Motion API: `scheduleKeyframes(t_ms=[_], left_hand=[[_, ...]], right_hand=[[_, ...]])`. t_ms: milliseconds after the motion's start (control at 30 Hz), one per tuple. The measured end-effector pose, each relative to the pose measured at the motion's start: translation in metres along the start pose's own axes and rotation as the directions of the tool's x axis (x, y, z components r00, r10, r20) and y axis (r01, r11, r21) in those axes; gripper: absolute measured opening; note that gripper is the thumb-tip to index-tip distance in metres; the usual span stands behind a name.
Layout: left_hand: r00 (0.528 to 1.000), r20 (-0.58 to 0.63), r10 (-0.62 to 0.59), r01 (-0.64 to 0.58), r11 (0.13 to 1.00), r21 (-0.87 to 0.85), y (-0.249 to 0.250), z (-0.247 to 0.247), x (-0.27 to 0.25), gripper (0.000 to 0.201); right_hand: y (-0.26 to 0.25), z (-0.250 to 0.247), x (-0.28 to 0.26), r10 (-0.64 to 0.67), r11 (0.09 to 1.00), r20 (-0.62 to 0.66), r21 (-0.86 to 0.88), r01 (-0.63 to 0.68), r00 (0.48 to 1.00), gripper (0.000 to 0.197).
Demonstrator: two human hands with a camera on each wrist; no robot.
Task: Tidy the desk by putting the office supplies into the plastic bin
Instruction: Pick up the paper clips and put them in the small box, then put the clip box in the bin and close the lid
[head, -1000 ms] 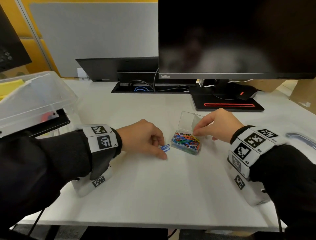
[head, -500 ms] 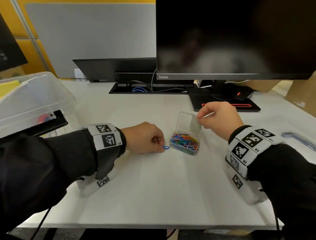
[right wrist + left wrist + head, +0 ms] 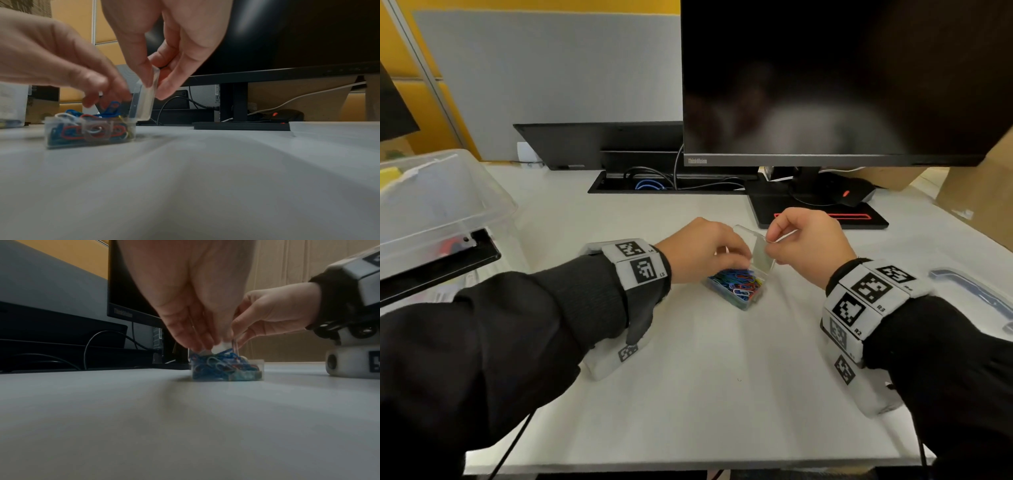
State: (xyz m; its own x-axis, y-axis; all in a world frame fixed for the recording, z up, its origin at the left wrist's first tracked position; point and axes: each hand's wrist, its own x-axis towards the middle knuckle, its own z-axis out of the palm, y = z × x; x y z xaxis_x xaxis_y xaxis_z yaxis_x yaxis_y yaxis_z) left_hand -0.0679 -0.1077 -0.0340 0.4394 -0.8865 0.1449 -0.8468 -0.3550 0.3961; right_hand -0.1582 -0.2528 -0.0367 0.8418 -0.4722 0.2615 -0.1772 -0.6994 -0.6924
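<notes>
A small clear box full of coloured paper clips sits mid-desk, also seen in the wrist views. Its hinged lid stands upright, and my right hand pinches the lid's top edge between thumb and fingers. My left hand hovers over the open box with its fingertips down among the clips. A blue paper clip stands on end at those fingertips. The large clear plastic bin sits at the desk's far left.
A black monitor on its stand base rises just behind the box. A mouse and a cable tray lie further back. A clear lid with a blue handle lies at the right edge.
My left hand took the blue clip off the desk and moved right, over the open box. My right hand rose from the box's side to the lid's top edge.
</notes>
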Motion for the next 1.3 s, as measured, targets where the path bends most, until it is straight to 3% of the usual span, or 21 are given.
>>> scheduleKeyframes(t_ms=[67,133,167,267,500,633,733,900,1000,1133,1300], left_hand=[[0.986,-0.151,-0.070,0.064,0.997,-0.040,-0.001,-0.001,-0.001,0.027],[0.934,-0.282,-0.217,0.197,0.975,-0.097,-0.006,-0.003,-0.001,0.026],[0.918,-0.273,-0.287,0.271,0.958,-0.094,-0.008,-0.003,-0.001,0.027],[0.916,-0.083,-0.393,0.394,0.919,-0.012,-0.011,0.000,-0.004,0.032],[0.925,0.038,-0.378,0.380,0.921,-0.087,-0.009,0.001,-0.010,0.020],[0.905,0.079,-0.418,0.424,0.871,-0.247,-0.008,0.001,-0.009,0.025],[0.922,0.108,-0.371,0.386,0.889,-0.245,-0.004,0.001,-0.010,0.025],[0.930,0.182,-0.320,0.351,0.919,-0.178,-0.006,0.002,-0.009,0.041],[0.933,0.224,-0.282,0.324,0.929,-0.180,-0.004,0.000,-0.010,0.050],[0.931,0.276,-0.238,0.253,0.967,-0.019,-0.002,0.001,-0.012,0.060],[0.930,0.190,-0.314,0.336,0.937,-0.093,-0.002,-0.001,-0.015,0.056]], right_hand=[[0.000,0.002,0.001,0.000,1.000,-0.005,0.023,0.001,1.000,0.026],[-0.001,0.003,0.002,0.006,0.999,0.009,0.043,-0.007,1.000,0.020],[-0.002,0.003,0.002,0.008,0.999,0.019,0.047,-0.009,1.000,0.019],[-0.004,0.004,0.000,0.000,0.999,0.056,0.054,-0.003,0.998,0.018],[-0.004,0.007,-0.004,0.083,0.996,0.313,-0.013,-0.084,0.946,0.030],[-0.001,0.006,-0.004,0.137,0.990,0.424,-0.079,-0.114,0.895,0.032],[-0.001,0.004,-0.004,0.141,0.988,0.429,-0.121,-0.097,0.892,0.036],[-0.005,0.005,-0.002,0.184,0.972,0.442,-0.214,-0.095,0.878,0.056],[-0.007,0.004,-0.001,0.176,0.971,0.460,-0.225,-0.078,0.871,0.057],[-0.007,0.009,-0.005,0.131,0.967,0.457,-0.255,-0.012,0.880,0.060],[-0.016,0.008,-0.012,0.013,0.973,0.381,-0.220,0.077,0.924,0.071]])
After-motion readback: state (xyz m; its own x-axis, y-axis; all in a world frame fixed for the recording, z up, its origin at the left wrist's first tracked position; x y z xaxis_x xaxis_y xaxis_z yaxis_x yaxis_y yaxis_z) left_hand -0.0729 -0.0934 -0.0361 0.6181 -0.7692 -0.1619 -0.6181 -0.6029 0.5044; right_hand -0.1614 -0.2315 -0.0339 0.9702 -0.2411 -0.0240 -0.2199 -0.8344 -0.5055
